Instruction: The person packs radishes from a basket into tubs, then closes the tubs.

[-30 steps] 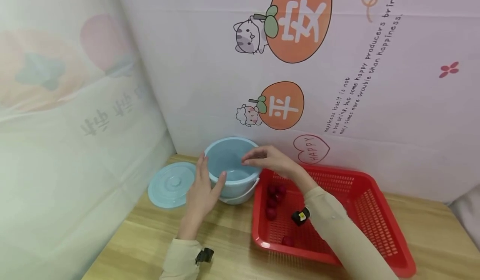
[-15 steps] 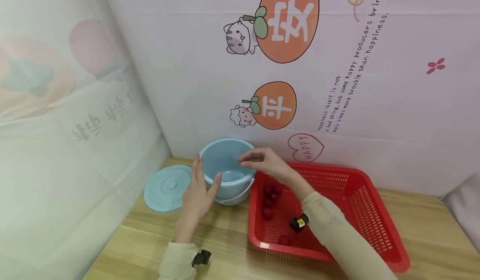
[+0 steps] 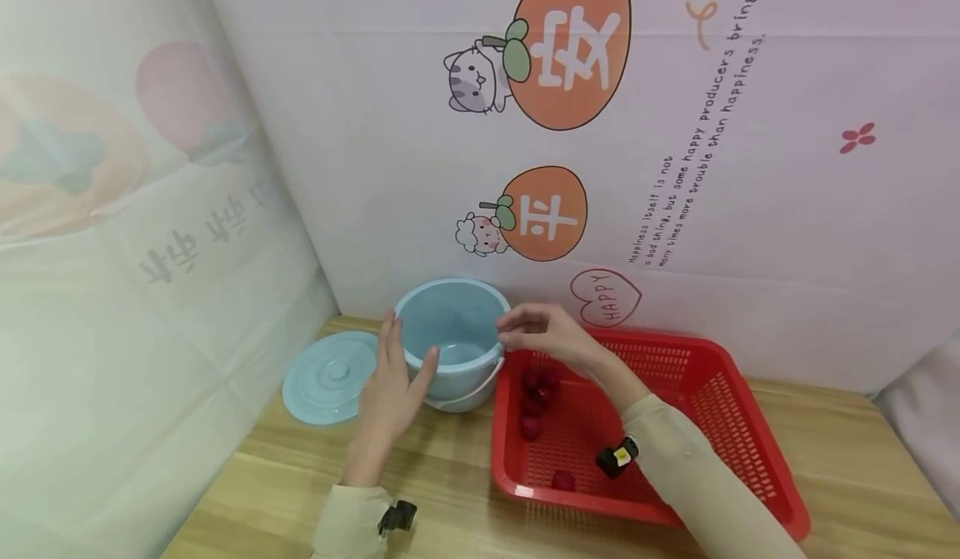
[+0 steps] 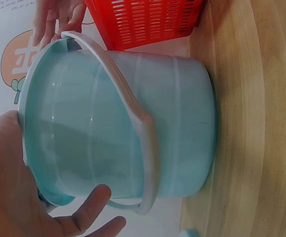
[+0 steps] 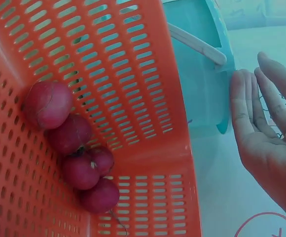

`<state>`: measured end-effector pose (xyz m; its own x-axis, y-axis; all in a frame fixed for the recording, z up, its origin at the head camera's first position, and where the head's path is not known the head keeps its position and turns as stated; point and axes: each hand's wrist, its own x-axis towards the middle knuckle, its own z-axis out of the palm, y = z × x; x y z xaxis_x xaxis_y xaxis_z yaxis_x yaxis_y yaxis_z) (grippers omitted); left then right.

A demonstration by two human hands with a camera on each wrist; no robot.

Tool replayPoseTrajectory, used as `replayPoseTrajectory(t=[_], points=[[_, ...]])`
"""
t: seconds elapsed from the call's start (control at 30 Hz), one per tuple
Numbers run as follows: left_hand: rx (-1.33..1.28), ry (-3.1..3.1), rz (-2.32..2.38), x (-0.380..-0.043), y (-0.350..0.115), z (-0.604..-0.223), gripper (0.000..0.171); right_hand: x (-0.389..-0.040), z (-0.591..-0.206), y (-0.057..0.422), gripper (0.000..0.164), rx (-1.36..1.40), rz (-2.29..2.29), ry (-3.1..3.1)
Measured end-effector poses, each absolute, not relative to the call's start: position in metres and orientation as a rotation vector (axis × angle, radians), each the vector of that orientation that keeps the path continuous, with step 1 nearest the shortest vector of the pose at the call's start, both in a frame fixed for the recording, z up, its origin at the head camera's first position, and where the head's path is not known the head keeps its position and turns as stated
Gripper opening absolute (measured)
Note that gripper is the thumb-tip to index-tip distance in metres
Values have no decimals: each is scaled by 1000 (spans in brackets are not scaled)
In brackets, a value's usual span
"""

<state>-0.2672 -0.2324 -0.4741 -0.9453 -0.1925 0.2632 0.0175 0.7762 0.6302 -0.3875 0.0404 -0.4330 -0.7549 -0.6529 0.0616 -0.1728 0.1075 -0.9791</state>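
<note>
Red basket (image 3: 500, 434): set on the wooden table (image 3: 442, 501), just beside the bucket (image 3: 450, 309); its wall is best not knocked by the right arm.
Bucket: stood upright between the hands, mouth upward; apparently it is being steadied or placed, which is best done with light, even pressure from both sides, so that it is not tipped.
Lid (image 3: 330, 386): laid flat on the table, left of the bucket.
Left hand (image 3: 386, 396): fingers and thumb are spread about the rim's near left; nothing is pinched.
Right hand (image 3: 555, 334): fingers are loosely bent, fingertips set at the rim's right side; nothing is grasped, and how firmly the rim is pressed cannot be told.
Handle (image 4: 144, 131): hung down the bucket's front, ungripped; it is best left clear of the fingers.
Radishes (image 5: 49, 104): held in the basket, untouched.
</note>
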Motion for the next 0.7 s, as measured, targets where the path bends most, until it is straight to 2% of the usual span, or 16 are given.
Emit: replayPoseTrajectory(t=[0.5, 0.7], points=[[124, -2652, -948, -267, -233, -472, 91, -397, -442, 82, 41, -789, -1602, 2071], [118, -2660, -951, -268, -235, -473, 91, -402, -449, 96, 37, -716, -1578, 2123]])
